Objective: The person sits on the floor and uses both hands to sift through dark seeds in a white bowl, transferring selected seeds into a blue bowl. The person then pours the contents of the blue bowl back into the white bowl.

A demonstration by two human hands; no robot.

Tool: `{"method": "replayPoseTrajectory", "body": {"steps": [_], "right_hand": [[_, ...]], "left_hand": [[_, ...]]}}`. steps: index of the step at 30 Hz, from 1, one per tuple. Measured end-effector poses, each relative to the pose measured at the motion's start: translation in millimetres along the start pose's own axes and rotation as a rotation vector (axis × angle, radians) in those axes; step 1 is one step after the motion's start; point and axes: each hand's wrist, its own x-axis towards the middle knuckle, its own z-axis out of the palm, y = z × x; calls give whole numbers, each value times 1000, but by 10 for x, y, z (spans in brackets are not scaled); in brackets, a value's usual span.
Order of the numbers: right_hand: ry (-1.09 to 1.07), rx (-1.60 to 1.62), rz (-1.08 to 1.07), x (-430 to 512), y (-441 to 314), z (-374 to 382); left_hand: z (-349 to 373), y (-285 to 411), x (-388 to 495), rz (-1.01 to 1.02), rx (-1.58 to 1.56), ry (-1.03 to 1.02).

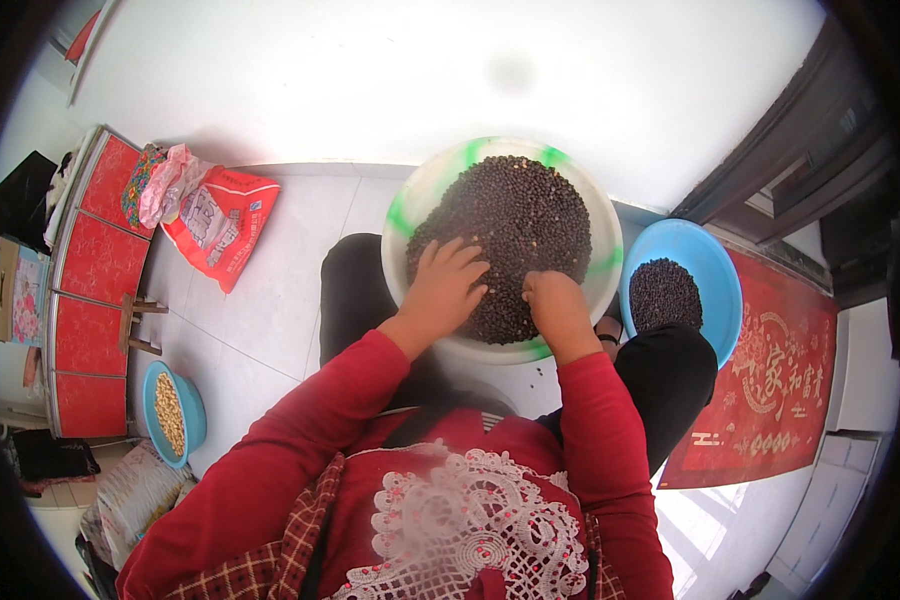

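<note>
A large white plastic basin with green streaks [611,247] stands before me between my knees. Black beans [525,202], with a few lighter bits among them, are heaped in it. My left hand [442,289] lies on the beans at the basin's near left, palm down with its fingers spread. At the near right, my right hand [559,307] is over the beans, its fingers curled and thumb against the forefinger; whether something is pinched there is hidden.
To the right, a blue basin [724,285] holds more black beans [664,292], beside a red mat [765,420]. At left are a red bag [232,225], a small wooden stool [127,322], a blue bowl [195,420] of pale beans and red-fronted cabinets [94,262]. A white wall [345,90] rises behind.
</note>
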Motion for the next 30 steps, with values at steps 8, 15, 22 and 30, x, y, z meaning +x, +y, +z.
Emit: {"method": "replayPoseTrajectory", "body": {"steps": [8, 15, 22, 30], "right_hand": [[-50, -48, 17, -11, 16, -35], [262, 82, 181, -77, 243, -649], [792, -178, 324, -252, 529, -1283], [718, 109, 277, -224, 479, -1180]], "left_hand": [[10, 132, 45, 104, -57, 34], [137, 260, 254, 140, 1, 38], [182, -9, 781, -53, 63, -11], [550, 41, 1292, -186, -27, -240]]}}
